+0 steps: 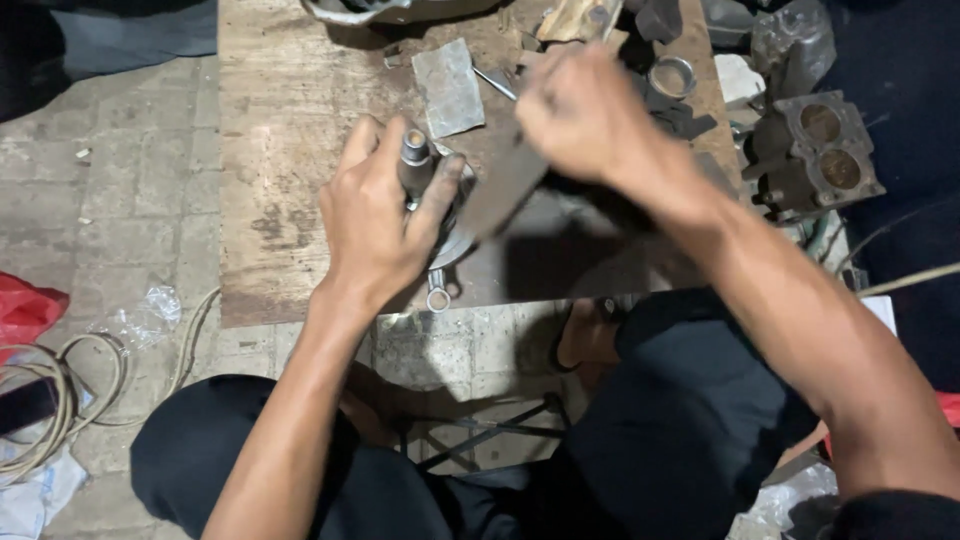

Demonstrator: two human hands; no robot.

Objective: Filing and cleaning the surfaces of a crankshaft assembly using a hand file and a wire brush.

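My left hand (375,215) grips a round metal engine part with a short shaft (415,150) sticking up between thumb and fingers, pressed down on the wooden board (285,110). My right hand (585,115) is closed around the handle of a flat grey blade-like tool (505,190). The tool slants down to the edge of the round part under my left hand. The right hand is motion-blurred. A wrench end (438,295) pokes out below my left hand.
A grey sandpaper piece (450,88), a metal ring (672,75) and small parts lie at the board's far side. A twin-bore cylinder block (815,150) stands at right. Cables (60,385), red bag (25,305) and plastic wrap lie on the paved floor at left.
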